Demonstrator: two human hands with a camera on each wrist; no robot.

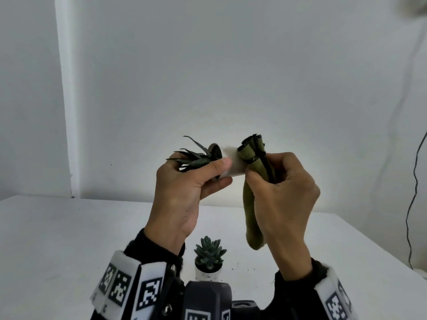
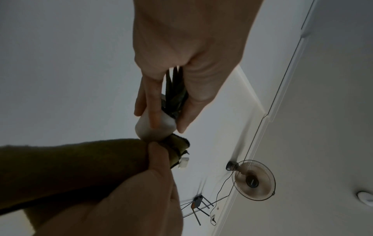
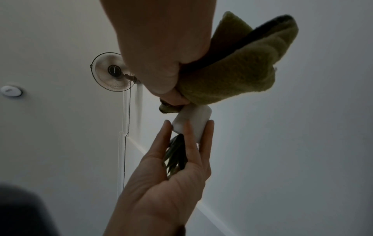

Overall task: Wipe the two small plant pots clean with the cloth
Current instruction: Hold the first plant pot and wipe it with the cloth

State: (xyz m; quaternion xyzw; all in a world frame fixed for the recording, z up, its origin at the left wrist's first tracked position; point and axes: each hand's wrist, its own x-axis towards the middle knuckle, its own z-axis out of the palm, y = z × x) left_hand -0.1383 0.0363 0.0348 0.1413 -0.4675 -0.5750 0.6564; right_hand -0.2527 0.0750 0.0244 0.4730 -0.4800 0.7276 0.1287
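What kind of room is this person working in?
Probably a plain room in a home or small studio: a white table against bare white walls, a wall-mounted fan with its cord hanging down, and small potted succulents being cleaned.

The bottom of the white pot (image 1: 233, 163) is hidden behind the green cloth (image 1: 250, 155). The right hand (image 1: 284, 199) covers the middle of the cloth. Below that pot, the second pot (image 1: 208, 274) is partly hidden by a dark camera block (image 1: 208, 299). The fan (image 2: 253, 180) blades are blurred.
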